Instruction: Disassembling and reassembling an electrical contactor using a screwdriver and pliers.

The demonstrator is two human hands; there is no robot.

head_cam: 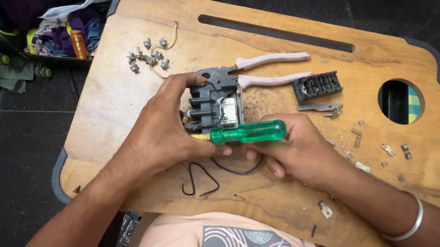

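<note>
My left hand (169,124) grips a grey plastic electrical device (212,104) with ribbed sides and a pale metal part inside, holding it on the wooden lap table (113,123). My right hand (296,148) is closed around a screwdriver with a clear green handle (248,132). The screwdriver lies crosswise, its yellow end pointing left under the device toward my left thumb. Its tip is hidden between the device and my left hand.
Pliers with pale pink handles (273,70) lie behind the device. A black ribbed part (317,86) and a metal strip sit to the right, a cluster of screws (149,57) at the left, small metal bits (388,150) at the right, bent black wire (200,180) near the front.
</note>
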